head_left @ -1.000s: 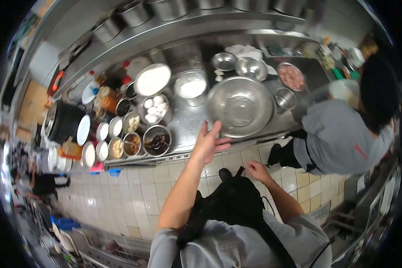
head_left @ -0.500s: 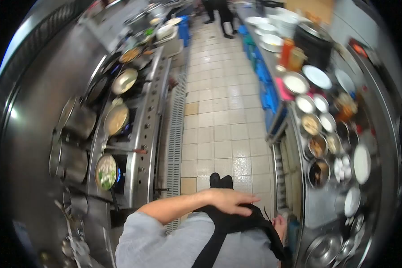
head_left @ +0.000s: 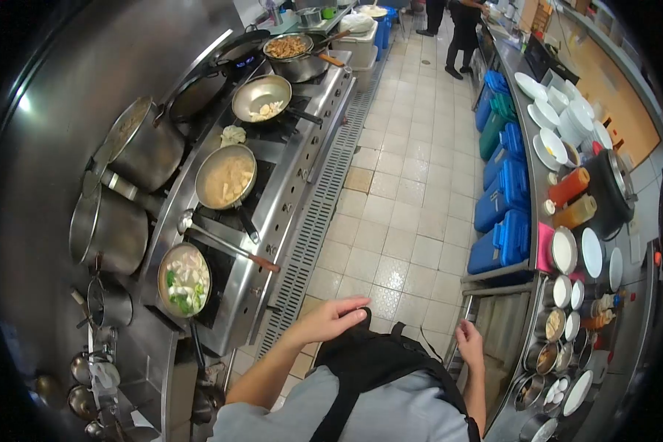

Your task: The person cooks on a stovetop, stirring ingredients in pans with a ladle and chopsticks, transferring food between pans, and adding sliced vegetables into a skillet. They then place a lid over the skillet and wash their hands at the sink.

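Hovering over the black apron (head_left: 390,359), the left hand (head_left: 330,322) has its grip open, thumb and fingers a little apart. The right hand (head_left: 470,343), near the bench side, has its fingers loosely curled; from here I can't tell whether its grip is closed.

Over on the left, the ladle (head_left: 225,241) lies across the stove (head_left: 233,295), its wooden handle pointing toward the front edge. Just beside it, on the near side, sits the pan of greens and white pieces (head_left: 197,340). A pan of pale brown food (head_left: 247,225) is on the ladle's far side, with another pan (head_left: 304,115) beyond.

Blue bins (head_left: 499,243) line the right side, by the steel bench (head_left: 538,184) with its white plates (head_left: 549,149), sauce bottles (head_left: 569,187) and bowls (head_left: 563,250). Two people (head_left: 465,31) stand at the far end.
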Motion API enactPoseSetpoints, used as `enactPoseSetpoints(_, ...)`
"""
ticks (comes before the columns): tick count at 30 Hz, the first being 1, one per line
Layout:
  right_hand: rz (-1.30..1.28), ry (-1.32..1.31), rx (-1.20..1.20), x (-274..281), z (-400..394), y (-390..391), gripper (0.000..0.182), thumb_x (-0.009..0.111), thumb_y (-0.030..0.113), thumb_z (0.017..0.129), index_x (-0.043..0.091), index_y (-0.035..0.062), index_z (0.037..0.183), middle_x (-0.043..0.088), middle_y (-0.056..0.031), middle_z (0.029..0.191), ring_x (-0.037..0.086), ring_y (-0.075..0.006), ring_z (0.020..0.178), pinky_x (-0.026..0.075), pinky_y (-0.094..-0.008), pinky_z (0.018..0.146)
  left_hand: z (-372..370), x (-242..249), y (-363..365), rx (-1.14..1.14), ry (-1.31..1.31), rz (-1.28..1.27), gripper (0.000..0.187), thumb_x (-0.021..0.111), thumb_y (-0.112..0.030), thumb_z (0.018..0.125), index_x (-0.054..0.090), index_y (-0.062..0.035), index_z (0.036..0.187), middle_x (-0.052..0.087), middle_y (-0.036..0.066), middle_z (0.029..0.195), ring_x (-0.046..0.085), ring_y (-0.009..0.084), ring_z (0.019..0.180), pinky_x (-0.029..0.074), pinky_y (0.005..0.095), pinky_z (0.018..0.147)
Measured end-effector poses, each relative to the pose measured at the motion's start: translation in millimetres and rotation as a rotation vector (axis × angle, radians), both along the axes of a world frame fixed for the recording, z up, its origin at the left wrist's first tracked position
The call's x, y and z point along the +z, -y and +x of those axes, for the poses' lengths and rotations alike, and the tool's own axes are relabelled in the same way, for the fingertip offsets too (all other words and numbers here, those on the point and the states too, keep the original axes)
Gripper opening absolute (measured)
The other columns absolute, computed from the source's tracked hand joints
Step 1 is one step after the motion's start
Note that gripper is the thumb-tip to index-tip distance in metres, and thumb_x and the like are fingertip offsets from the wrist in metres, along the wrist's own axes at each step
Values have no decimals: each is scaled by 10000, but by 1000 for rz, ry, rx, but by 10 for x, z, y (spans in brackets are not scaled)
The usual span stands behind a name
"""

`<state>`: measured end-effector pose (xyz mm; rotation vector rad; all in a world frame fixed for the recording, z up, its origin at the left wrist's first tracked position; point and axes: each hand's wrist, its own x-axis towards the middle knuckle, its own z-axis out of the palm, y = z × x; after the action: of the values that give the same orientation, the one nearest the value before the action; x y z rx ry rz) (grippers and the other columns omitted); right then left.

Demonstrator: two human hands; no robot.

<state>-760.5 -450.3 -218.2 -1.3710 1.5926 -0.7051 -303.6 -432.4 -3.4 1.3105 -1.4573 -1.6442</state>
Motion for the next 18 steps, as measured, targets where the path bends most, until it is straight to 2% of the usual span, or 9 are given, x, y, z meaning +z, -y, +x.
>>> enactPoseSetpoints(1, -117, -123, 168, 42, 131, 138, 330, 625, 156, 983, 598, -16, 1263, 672, -52, 885, 629, -132, 737, 517, -276, 665, 66, -2, 128, 42, 105, 46, 470, 591, -311, 1020, 568, -23, 1392, 608, 195, 1378, 544, 257, 1320, 452, 349, 1043)
enactPoseSetpoints(2, -114, -125, 161, 38, 215, 251, 330, 625, 156, 983, 598, -16, 1263, 672, -52, 885, 629, -132, 737, 517, -276, 665, 125, -23, 245, 81, 209, 96, 493, 594, -327, 1016, 557, -18, 1398, 610, 197, 1375, 561, 258, 1302, 451, 350, 1047)
enactPoseSetpoints(3, -40, -71, 151, 5, 274, 340, 324, 619, 144, 984, 595, -26, 1259, 674, -55, 892, 636, -140, 748, 523, -285, 684, 222, -164, 375, 24, 288, -25, 526, 611, -348, 1003, 546, -18, 1407, 600, 209, 1384, 587, 265, 1272, 458, 347, 1045)
enactPoseSetpoints(5, 44, -23, 129, -78, 284, 436, 318, 614, 133, 985, 593, -35, 1255, 676, -57, 898, 644, -149, 759, 530, -294, 704, 311, -321, 654, 7, 296, -44, 528, 612, -350, 1002, 547, -15, 1405, 601, 214, 1379, 586, 271, 1274, 458, 350, 1047)
enactPoseSetpoints(8, 94, -125, 150, -204, 114, 558, 301, 606, 132, 992, 599, -19, 1253, 673, -43, 899, 644, -134, 757, 524, -282, 674, 343, -434, 1149, 22, 258, -71, 549, 616, -370, 996, 549, -1, 1397, 605, 217, 1372, 580, 286, 1282, 454, 360, 1058)
enactPoseSetpoints(11, 336, 143, -126, -352, -26, 722, 205, 596, 125, 1000, 619, 28, 1180, 658, -8, 877, 633, -98, 737, 491, -245, 603, 333, -494, 1678, 79, 239, -127, 551, 614, -371, 995, 552, 8, 1390, 607, 215, 1370, 579, 280, 1279, 455, 361, 1055)
enactPoseSetpoints(14, 411, 279, -190, -409, -163, 1105, 237, 613, 142, 991, 625, -15, 1169, 684, -46, 931, 652, -130, 734, 498, -275, 612, 325, -428, 2130, 118, 259, -32, 533, 613, -355, 994, 557, 1, 1388, 611, 204, 1370, 595, 270, 1254, 462, 363, 1043)
enactPoseSetpoints(16, 352, 276, -107, -509, -237, 1601, 175, 611, 130, 994, 640, 5, 1114, 683, -39, 895, 635, -119, 708, 482, -263, 581, 328, -515, 2397, 140, 375, -180, 527, 617, -348, 989, 563, -6, 1385, 621, 188, 1363, 613, 259, 1221, 478, 363, 1016)
enactPoseSetpoints(18, 275, 314, 64, -592, -262, 2218, 144, 600, 126, 1000, 649, 16, 1080, 679, -35, 842, 626, -118, 688, 472, -257, 565, 349, -594, 2600, 266, 368, -98, 530, 624, -353, 984, 566, -6, 1380, 631, 183, 1348, 619, 257, 1210, 484, 362, 1007)
